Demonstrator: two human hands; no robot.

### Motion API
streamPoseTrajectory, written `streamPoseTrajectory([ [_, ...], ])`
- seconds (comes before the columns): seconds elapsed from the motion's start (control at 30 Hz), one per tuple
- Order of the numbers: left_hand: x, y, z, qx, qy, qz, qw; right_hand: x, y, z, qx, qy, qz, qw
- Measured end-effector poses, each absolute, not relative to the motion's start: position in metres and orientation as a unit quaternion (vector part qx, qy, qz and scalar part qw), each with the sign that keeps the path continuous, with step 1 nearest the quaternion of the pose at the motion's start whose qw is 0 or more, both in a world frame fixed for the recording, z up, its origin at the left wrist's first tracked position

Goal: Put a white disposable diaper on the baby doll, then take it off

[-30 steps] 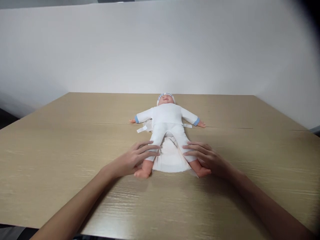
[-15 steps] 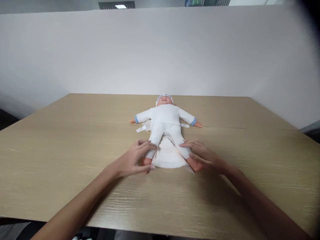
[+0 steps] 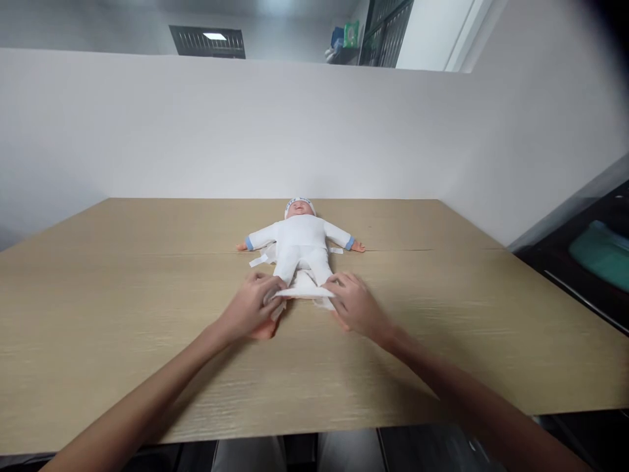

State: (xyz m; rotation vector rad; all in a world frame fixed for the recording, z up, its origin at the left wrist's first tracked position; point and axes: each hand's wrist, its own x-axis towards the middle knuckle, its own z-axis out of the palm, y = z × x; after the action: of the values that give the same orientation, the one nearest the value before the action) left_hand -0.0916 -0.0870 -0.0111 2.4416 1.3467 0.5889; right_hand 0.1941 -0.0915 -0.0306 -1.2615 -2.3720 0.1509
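A baby doll (image 3: 299, 241) in white clothes and a white cap lies on its back on the wooden table (image 3: 122, 295), arms spread. A white diaper (image 3: 303, 289) lies under it, its front edge lifted between the legs. My left hand (image 3: 249, 308) is closed on the diaper's left corner, over the doll's leg. On the other side, my right hand (image 3: 354, 303) grips the right corner, fingers curled. One doll foot (image 3: 264, 330) shows below my left hand.
A white partition wall (image 3: 196, 124) stands behind the table and along its right side. Dark furniture with a teal object (image 3: 602, 252) sits beyond the table's right edge. White diaper tabs (image 3: 259, 259) stick out beside the doll's waist.
Both hands have closed on the diaper's front corners and lifted its front edge up between the doll's legs. The camera has tilted up and back, so the doll looks smaller.
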Motion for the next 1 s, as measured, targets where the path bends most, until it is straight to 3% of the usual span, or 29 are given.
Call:
streamPoseTrajectory([
  [0.27, -0.090, -0.024, 0.021, 0.773, 0.482, 0.337, 0.237, 0.174, -0.008, -0.008, -0.440, -0.788, 0.149, 0.404],
  [0.43, -0.072, 0.045, 0.012, 0.648, 0.521, 0.404, 0.380, 0.161, 0.057, -0.014, -0.508, -0.711, 0.284, 0.394],
  [0.57, -0.061, 0.073, -0.007, 0.611, 0.516, 0.425, 0.424, 0.160, 0.084, -0.027, -0.503, -0.685, 0.359, 0.386],
  [0.9, -0.090, 0.017, -0.023, 0.553, 0.449, 0.336, 0.617, 0.200, 0.022, -0.032, -0.473, -0.677, 0.455, 0.334],
  [1.0, -0.099, 0.012, -0.018, 0.587, 0.474, 0.335, 0.564, 0.212, 0.015, -0.027, -0.465, -0.685, 0.431, 0.358],
])
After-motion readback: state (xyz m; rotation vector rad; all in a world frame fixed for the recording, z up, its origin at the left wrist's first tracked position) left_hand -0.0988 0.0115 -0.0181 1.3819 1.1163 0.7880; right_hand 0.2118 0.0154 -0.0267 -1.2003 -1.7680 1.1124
